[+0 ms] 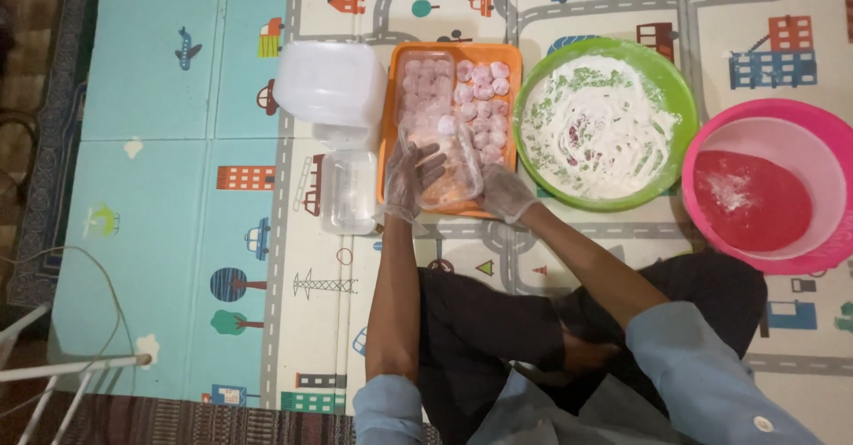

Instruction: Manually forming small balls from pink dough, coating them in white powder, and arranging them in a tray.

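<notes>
In the centre of the frame the person sat on a play mat (178, 232) printed with roads and houses; both hands wore thin clear gloves. The left hand (410, 178) lay with spread fingers on a clear plastic container (449, 165), and the right hand (505, 193) gripped the lower right corner of the same container; it rested on the lower part of an orange tray (508, 54). Many pink floured balls (484, 99) lay in rows on the upper part of the tray, and some seemed already inside the container, so the packing looked partly done, with most balls left. Left of the tray stood a large clear lidded tub (330, 81) and a small empty clear box (348, 192); to the right were a green bowl (662, 67) dusted with white flour and a pink basin (831, 130).
</notes>
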